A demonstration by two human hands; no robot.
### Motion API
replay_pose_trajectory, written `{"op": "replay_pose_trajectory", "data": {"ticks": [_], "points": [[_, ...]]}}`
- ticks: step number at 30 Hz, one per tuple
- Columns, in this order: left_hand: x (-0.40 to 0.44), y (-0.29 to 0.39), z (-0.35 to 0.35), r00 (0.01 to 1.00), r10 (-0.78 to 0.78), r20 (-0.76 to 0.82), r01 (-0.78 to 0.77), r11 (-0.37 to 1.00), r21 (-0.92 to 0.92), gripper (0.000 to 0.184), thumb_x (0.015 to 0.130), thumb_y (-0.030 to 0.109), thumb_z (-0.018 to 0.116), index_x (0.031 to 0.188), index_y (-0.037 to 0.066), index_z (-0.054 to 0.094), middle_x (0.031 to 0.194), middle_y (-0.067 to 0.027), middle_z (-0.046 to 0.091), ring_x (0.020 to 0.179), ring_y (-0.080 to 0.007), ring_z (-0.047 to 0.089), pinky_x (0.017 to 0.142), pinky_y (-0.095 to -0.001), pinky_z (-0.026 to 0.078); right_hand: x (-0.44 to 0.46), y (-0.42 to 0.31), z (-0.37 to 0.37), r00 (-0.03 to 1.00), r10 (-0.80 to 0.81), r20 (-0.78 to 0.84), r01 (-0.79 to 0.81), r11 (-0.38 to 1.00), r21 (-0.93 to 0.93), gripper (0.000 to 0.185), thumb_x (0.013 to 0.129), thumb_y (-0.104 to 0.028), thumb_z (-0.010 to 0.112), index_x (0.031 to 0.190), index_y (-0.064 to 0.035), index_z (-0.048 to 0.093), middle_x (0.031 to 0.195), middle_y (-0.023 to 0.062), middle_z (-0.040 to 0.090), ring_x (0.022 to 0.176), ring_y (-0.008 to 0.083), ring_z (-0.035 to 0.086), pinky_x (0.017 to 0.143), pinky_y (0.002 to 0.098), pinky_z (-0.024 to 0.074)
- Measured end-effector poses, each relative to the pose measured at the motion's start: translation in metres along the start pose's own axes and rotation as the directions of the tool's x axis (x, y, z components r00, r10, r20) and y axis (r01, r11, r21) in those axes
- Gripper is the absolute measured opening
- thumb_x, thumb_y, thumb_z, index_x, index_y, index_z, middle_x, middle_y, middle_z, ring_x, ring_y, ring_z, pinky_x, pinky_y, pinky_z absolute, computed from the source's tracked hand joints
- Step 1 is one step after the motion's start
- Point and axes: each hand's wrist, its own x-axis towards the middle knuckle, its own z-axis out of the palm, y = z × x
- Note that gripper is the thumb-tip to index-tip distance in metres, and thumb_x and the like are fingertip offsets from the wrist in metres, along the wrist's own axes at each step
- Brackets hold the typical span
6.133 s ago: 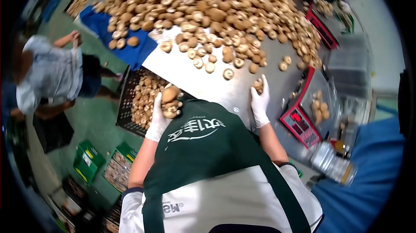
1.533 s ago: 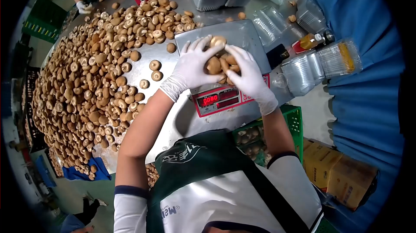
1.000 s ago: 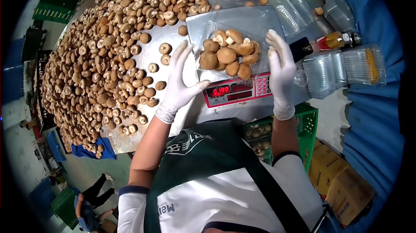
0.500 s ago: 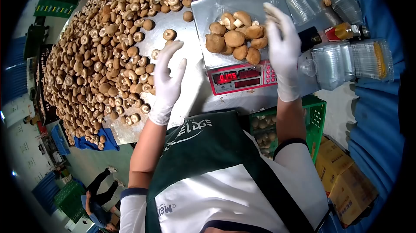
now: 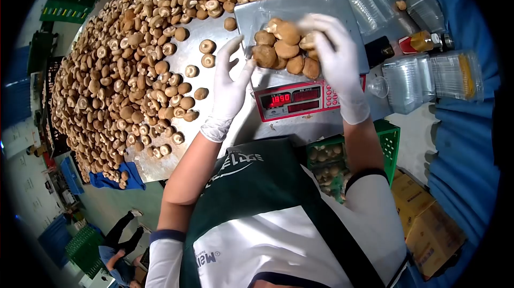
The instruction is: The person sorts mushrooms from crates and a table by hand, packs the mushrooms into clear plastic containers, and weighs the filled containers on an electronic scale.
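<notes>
Several brown mushrooms (image 5: 286,48) lie in a clear plastic tray on the metal plate of a red scale (image 5: 289,100), whose red digits are lit. My left hand (image 5: 229,87), in a white glove, is at the tray's left edge, thumb and fingers apart, with nothing between them. Over the right side of the tray is my right hand (image 5: 336,55), also gloved, its fingers bent down onto the mushrooms; whether it grips one is hidden. A large heap of mushrooms (image 5: 123,74) spreads over the metal table (image 5: 214,33) to the left.
Clear plastic trays (image 5: 409,82) are stacked at the right, near a bottle (image 5: 420,42) and a dark object (image 5: 379,50). A green crate (image 5: 388,141) stands below the table edge. Cardboard boxes (image 5: 423,224) are at lower right; a person (image 5: 120,264) is at lower left.
My left hand has moved right, from beside the loose mushrooms to the tray's edge. My right hand has come in over the tray's mushrooms. Earlier both hands were around the tray, then drew apart.
</notes>
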Motion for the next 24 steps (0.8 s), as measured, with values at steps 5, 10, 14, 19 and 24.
{"op": "replay_pose_trajectory", "data": {"ticks": [5, 10, 14, 19, 24], "points": [[-0.014, -0.005, -0.038, 0.993, -0.044, -0.108, 0.041, 0.999, -0.032, 0.042, 0.096, 0.013, 0.058, 0.137, 0.005, 0.049, 0.135, -0.0107, 0.053, 0.125, -0.0218, 0.050, 0.107, -0.0370, 0.038, -0.021, 0.008, -0.037, 0.962, 0.072, -0.264, -0.070, 0.997, 0.017, 0.022, 0.096, 0.000, 0.049, 0.111, 0.0018, 0.066, 0.114, 0.0096, 0.066, 0.107, 0.0178, 0.060, 0.098, 0.0289, 0.0442], [-0.018, 0.016, -0.057, 0.947, -0.214, -0.240, 0.189, 0.974, -0.121, 0.038, 0.098, 0.012, 0.059, 0.132, -0.001, 0.052, 0.120, -0.0087, 0.060, 0.067, -0.0026, 0.046, 0.049, -0.0159, 0.037, -0.046, 0.019, -0.052, 0.867, 0.280, -0.411, -0.283, 0.958, 0.057, 0.028, 0.100, -0.007, 0.044, 0.117, 0.0017, 0.065, 0.116, 0.0098, 0.066, 0.111, 0.0176, 0.060, 0.099, 0.0287, 0.0438], [-0.013, 0.021, -0.053, 0.985, -0.089, -0.151, 0.091, 0.996, 0.010, 0.031, 0.097, 0.014, 0.060, 0.126, 0.001, 0.058, 0.117, -0.0096, 0.063, 0.089, -0.0070, 0.059, 0.057, -0.0189, 0.045, -0.060, 0.022, -0.052, 0.846, 0.319, -0.426, -0.328, 0.943, 0.055, 0.029, 0.100, -0.007, 0.043, 0.118, 0.0024, 0.064, 0.118, 0.0110, 0.066, 0.111, 0.0178, 0.060, 0.099, 0.0289, 0.0445], [0.005, 0.032, -0.022, 0.958, 0.255, 0.134, -0.288, 0.854, 0.433, 0.042, 0.082, 0.016, 0.074, 0.121, 0.007, 0.062, 0.116, -0.0113, 0.063, 0.117, -0.0259, 0.055, 0.102, -0.0375, 0.041, -0.062, 0.020, -0.046, 0.817, 0.388, -0.426, -0.376, 0.919, 0.117, 0.028, 0.100, -0.007, 0.045, 0.117, 0.0011, 0.065, 0.117, 0.0105, 0.067, 0.112, 0.0191, 0.061, 0.100, 0.0295, 0.0459], [0.029, 0.023, 0.002, 0.912, 0.278, 0.302, -0.409, 0.686, 0.602, 0.049, 0.074, 0.025, 0.081, 0.116, 0.008, 0.062, 0.112, -0.0108, 0.063, 0.117, -0.0274, 0.054, 0.109, -0.0478, 0.033, -0.056, 0.022, -0.045, 0.810, 0.396, -0.433, -0.392, 0.914, 0.102, 0.026, 0.098, -0.005, 0.047, 0.115, 0.0003, 0.066, 0.114, 0.0104, 0.068, 0.112, 0.0183, 0.061, 0.100, 0.0289, 0.0457]]}}
